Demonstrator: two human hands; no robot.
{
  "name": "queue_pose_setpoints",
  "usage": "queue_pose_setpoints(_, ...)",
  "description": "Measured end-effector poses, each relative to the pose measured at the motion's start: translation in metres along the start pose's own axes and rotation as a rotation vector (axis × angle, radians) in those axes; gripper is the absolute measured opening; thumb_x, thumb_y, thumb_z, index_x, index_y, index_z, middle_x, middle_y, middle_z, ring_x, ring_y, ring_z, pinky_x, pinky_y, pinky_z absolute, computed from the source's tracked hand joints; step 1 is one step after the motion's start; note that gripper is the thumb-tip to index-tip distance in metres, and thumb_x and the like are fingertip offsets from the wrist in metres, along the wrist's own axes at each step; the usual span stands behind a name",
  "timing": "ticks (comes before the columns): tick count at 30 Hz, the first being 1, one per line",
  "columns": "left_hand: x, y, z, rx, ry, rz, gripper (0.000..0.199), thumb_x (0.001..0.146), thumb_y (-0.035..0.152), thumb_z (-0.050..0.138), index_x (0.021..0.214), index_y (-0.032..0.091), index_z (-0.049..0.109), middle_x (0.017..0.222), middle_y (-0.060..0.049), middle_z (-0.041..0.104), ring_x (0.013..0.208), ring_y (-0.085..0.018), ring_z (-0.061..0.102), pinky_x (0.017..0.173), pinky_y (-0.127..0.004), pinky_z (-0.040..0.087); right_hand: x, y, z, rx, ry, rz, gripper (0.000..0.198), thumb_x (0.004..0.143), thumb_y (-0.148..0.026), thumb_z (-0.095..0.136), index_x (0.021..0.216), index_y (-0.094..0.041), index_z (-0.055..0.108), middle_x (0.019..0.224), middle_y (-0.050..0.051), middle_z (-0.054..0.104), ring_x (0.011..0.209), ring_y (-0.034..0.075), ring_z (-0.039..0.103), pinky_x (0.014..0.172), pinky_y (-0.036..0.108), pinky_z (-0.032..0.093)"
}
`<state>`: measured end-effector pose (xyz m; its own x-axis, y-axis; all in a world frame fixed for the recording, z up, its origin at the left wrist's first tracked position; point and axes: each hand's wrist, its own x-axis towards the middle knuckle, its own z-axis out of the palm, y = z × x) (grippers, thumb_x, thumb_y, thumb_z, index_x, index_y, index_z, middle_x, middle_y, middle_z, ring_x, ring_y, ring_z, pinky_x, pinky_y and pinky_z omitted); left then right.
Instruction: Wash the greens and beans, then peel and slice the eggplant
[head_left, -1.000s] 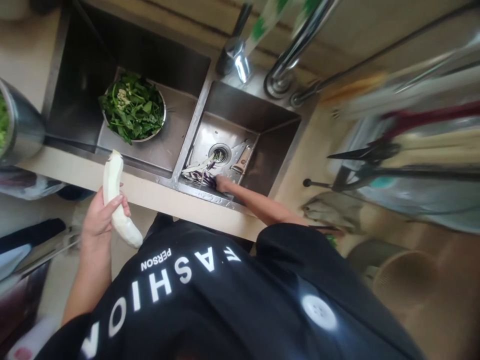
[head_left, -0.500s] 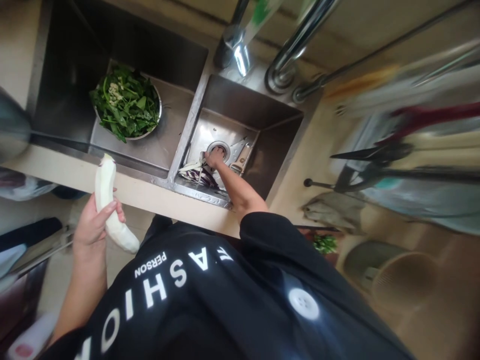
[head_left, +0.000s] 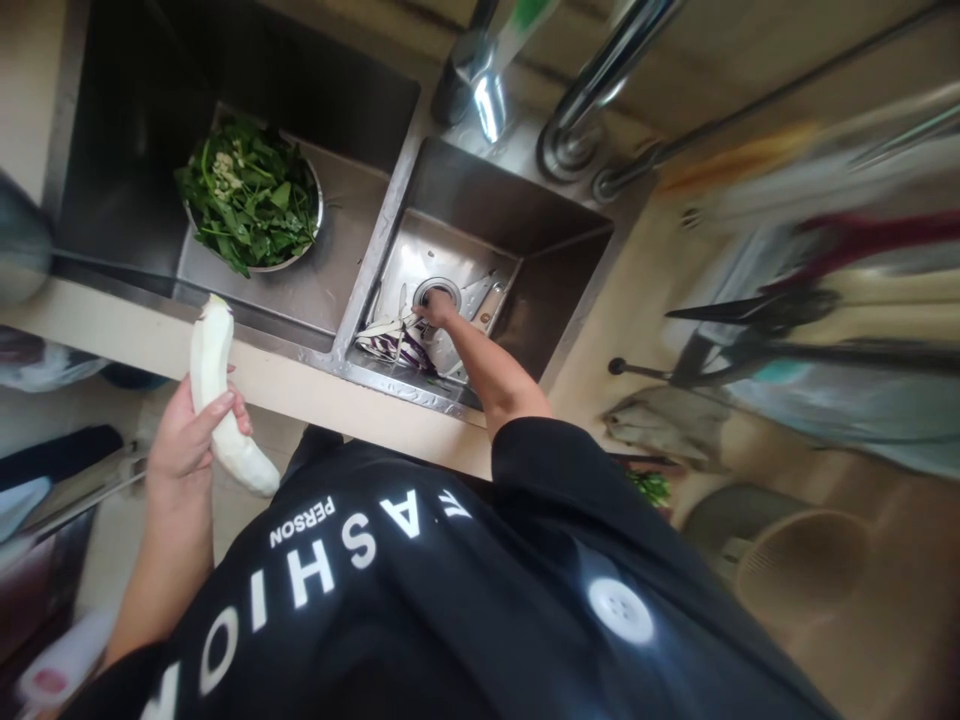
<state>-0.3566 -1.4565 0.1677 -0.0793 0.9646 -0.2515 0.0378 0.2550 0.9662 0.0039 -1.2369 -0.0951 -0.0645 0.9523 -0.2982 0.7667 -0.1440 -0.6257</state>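
Observation:
A peeled eggplant, pale all over with a bit of purple at its top end, stands upright in my left hand. The fingers wrap its middle, in front of the counter's edge. My right hand reaches down into the smaller sink basin, at the drain. Its fingers are drawn together and partly hidden; whether they pinch a strip of peel I cannot make out. Purple-and-white eggplant peels lie in a heap just left of that hand. A wooden-handled tool lies right of it, partly behind my forearm.
In the larger basin stands a bowl heaped with leafy greens, chopped pale bits on top. Faucets rise behind the small basin. Scissors are at the right, blurred. A beige basket sits lower right.
My right hand's fingers have drawn together at the drain, and its forearm has shifted slightly right, covering more of the wooden-handled tool. My left hand keeps the eggplant in nearly the same place.

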Motion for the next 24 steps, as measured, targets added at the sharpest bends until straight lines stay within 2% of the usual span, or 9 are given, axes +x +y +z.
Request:
queue_pose_setpoints(3, 0.003, -0.002, -0.001, -0.001, -0.002, 0.007, 0.063, 0.068, 0.039, 0.090, 0.116, 0.017, 0.055, 0.065, 0.002, 0.065, 0.047, -0.017, 0.061, 0.042, -0.028, 0.055, -0.016, 0.002, 0.008, -0.016, 0.076, -0.006, 0.044, 0.089, -0.027, 0.065, 0.127, -0.007, 0.062, 0.138, 0.024, 0.059, 0.129, 0.034, 0.057, 0.111, 0.043, 0.042)
queue_pose_setpoints(6, 0.008, -0.003, 0.000, -0.001, -0.016, 0.003, 0.062, 0.069, 0.039, 0.089, 0.117, 0.017, 0.055, 0.065, 0.003, 0.064, 0.047, -0.016, 0.061, 0.042, -0.028, 0.056, -0.025, 0.006, 0.010, 0.012, 0.138, -0.015, 0.042, 0.085, -0.018, 0.066, 0.126, -0.011, 0.064, 0.136, 0.018, 0.062, 0.125, 0.030, 0.059, 0.109, 0.040, 0.044)
queue_pose_setpoints(10, 0.012, -0.002, 0.004, 0.009, -0.037, -0.015, 0.061, 0.069, 0.039, 0.089, 0.116, 0.017, 0.055, 0.064, 0.002, 0.065, 0.047, -0.017, 0.061, 0.042, -0.028, 0.054, -0.012, 0.010, 0.002, 0.017, 0.110, 0.000, 0.040, 0.080, -0.018, 0.071, 0.119, -0.013, 0.068, 0.118, 0.014, 0.071, 0.108, 0.027, 0.065, 0.100, 0.038, 0.050)
queue_pose_setpoints(12, 0.012, -0.001, 0.006, 0.016, -0.045, -0.013, 0.062, 0.069, 0.039, 0.089, 0.115, 0.017, 0.055, 0.065, 0.002, 0.065, 0.047, -0.017, 0.061, 0.041, -0.028, 0.054, -0.002, 0.010, -0.004, 0.016, 0.075, -0.010, 0.032, 0.078, -0.020, 0.074, 0.109, -0.014, 0.072, 0.102, 0.010, 0.074, 0.097, 0.026, 0.066, 0.094, 0.037, 0.051)
queue_pose_setpoints(14, 0.012, 0.001, 0.006, 0.022, -0.047, -0.001, 0.062, 0.069, 0.039, 0.089, 0.115, 0.017, 0.055, 0.065, 0.002, 0.065, 0.047, -0.017, 0.061, 0.042, -0.028, 0.054, 0.003, 0.009, -0.009, 0.012, 0.060, -0.031, 0.024, 0.075, -0.021, 0.078, 0.098, -0.015, 0.073, 0.093, 0.008, 0.073, 0.093, 0.025, 0.064, 0.092, 0.036, 0.051)
queue_pose_setpoints(16, 0.011, 0.002, 0.005, 0.027, -0.040, 0.006, 0.061, 0.070, 0.039, 0.089, 0.116, 0.018, 0.055, 0.065, 0.002, 0.065, 0.047, -0.017, 0.061, 0.042, -0.028, 0.055, 0.003, 0.005, -0.013, 0.003, 0.075, -0.057, 0.018, 0.075, -0.020, 0.077, 0.092, -0.015, 0.072, 0.097, 0.009, 0.073, 0.098, 0.025, 0.063, 0.094, 0.035, 0.050)
queue_pose_setpoints(19, 0.009, 0.002, 0.004, 0.023, -0.028, 0.002, 0.059, 0.071, 0.038, 0.088, 0.117, 0.018, 0.056, 0.065, 0.003, 0.065, 0.047, -0.016, 0.061, 0.044, -0.028, 0.056, -0.009, -0.002, -0.016, -0.007, 0.144, -0.076, 0.016, 0.084, -0.020, 0.068, 0.098, -0.014, 0.071, 0.113, 0.014, 0.070, 0.110, 0.026, 0.061, 0.099, 0.035, 0.047)
queue_pose_setpoints(21, 0.008, 0.003, 0.003, 0.014, -0.025, 0.007, 0.059, 0.070, 0.037, 0.088, 0.116, 0.018, 0.056, 0.065, 0.003, 0.065, 0.047, -0.016, 0.061, 0.043, -0.027, 0.055, -0.027, -0.005, -0.014, -0.030, 0.161, -0.021, 0.021, 0.091, -0.020, 0.059, 0.108, -0.014, 0.068, 0.123, 0.017, 0.068, 0.117, 0.028, 0.059, 0.101, 0.036, 0.047)
queue_pose_setpoints(24, 0.007, 0.001, 0.002, 0.005, -0.027, 0.013, 0.059, 0.070, 0.037, 0.088, 0.116, 0.018, 0.056, 0.066, 0.003, 0.065, 0.047, -0.016, 0.061, 0.044, -0.027, 0.056, -0.064, -0.001, -0.002, -0.076, 0.046, 0.134, 0.031, 0.093, -0.015, 0.051, 0.122, -0.013, 0.062, 0.124, 0.020, 0.068, 0.118, 0.031, 0.062, 0.099, 0.040, 0.048)
